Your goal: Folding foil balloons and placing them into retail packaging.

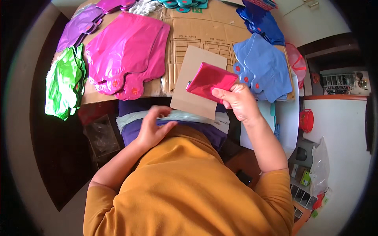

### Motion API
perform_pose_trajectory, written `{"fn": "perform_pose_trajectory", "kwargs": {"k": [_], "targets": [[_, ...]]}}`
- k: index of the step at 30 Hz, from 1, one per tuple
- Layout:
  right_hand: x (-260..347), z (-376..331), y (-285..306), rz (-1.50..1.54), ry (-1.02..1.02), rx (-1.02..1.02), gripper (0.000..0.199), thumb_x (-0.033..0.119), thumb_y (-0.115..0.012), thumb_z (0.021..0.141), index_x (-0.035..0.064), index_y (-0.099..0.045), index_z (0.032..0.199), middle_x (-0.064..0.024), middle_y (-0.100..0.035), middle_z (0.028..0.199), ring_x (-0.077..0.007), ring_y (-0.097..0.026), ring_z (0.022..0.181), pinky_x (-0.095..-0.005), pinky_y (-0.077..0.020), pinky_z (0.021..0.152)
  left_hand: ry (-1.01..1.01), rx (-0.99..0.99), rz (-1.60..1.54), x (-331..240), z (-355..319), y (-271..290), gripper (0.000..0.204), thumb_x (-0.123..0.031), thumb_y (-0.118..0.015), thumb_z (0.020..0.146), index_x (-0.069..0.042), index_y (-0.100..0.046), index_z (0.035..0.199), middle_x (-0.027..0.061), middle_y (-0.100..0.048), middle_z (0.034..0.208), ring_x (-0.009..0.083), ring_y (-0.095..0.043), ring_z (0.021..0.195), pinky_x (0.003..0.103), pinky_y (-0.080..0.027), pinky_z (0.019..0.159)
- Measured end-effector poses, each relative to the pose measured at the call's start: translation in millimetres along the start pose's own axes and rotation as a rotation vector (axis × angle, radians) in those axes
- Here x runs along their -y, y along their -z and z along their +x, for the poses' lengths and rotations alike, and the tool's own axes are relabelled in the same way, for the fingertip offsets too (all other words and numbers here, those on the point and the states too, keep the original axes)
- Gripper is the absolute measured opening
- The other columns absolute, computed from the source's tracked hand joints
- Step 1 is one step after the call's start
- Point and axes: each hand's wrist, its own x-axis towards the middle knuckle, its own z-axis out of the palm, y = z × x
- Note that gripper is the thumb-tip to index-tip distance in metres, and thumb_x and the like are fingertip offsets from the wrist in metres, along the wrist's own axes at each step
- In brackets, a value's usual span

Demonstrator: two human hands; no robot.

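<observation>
My right hand (240, 100) pinches a folded, shiny pink foil piece (210, 80), likely a flat balloon, between thumb and fingers. It is held over a beige card sheet (189, 70) that slants across the table's near edge. Close to my waist, my left hand (153, 128) is empty, its thumb and curled fingers apart. Left of the card lies a stack of flat pink foil balloons (122, 47) with red-marked tabs. To the right, a similar stack of light blue ones (267, 65) rests on the table.
Brown cardboard (212, 23) covers the table. Green foil balloons (63, 82) hang over its left edge, near purple ones (78, 25). Dark blue ones (262, 25) and teal ones (183, 4) lie farther back. A white box (289, 126) and red basket (306, 120) stand right.
</observation>
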Motion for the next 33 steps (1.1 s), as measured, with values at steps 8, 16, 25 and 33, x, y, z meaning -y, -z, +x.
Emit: {"fn": "perform_pose_trajectory", "kwargs": {"k": [8, 16, 25, 33], "targets": [[-17.4, -17.8, -33.9, -0.106, 0.008, -0.063, 0.009, 0.011, -0.075, 0.085, 0.0035, -0.075, 0.090, 0.0040, -0.064, 0.070, -0.0024, -0.046, 0.055, -0.0196, -0.0371, 0.051, 0.427, 0.193, -0.973, -21.2, 43.9, -30.4, 0.018, -0.011, -0.067, 0.093, 0.000, -0.069, 0.107, 0.0071, -0.071, 0.101, 0.0142, -0.064, 0.097, 0.029, -0.050, 0.088], [-25.2, -14.9, -31.8, -0.123, -0.059, -0.026, 0.011, 0.012, -0.073, 0.084, 0.0016, -0.073, 0.090, 0.0012, -0.065, 0.072, -0.0049, -0.053, 0.058, -0.0221, -0.0437, 0.053, 0.571, -0.014, -1.080, -31.5, 44.0, -46.4, 0.010, -0.014, -0.067, 0.093, -0.005, -0.070, 0.098, 0.0045, -0.071, 0.094, 0.0120, -0.066, 0.084, 0.029, -0.055, 0.078], [40.0, -10.3, -17.2, -1.282, 1.240, -0.092, 0.021, 0.015, -0.069, 0.082, 0.0059, -0.069, 0.101, -0.0097, -0.069, 0.102, -0.0253, -0.068, 0.094, -0.0375, -0.0538, 0.077, 0.571, -0.133, -0.923, -42.2, 52.1, -49.4, 0.011, -0.013, -0.067, 0.094, -0.002, -0.070, 0.097, 0.0025, -0.071, 0.089, 0.0085, -0.064, 0.076, 0.025, -0.053, 0.070], [-8.7, 45.4, -14.3, -1.413, 0.948, 0.378, 0.087, 0.062, -0.050, 0.091, 0.0034, -0.027, 0.151, -0.0176, -0.032, 0.155, -0.0305, -0.024, 0.147, -0.0446, -0.0127, 0.121, 0.626, -0.128, -1.008, -45.6, 60.5, -52.0, 0.012, -0.009, -0.063, 0.095, 0.001, -0.069, 0.100, 0.0058, -0.071, 0.094, 0.0094, -0.066, 0.081, 0.024, -0.055, 0.072]]}}
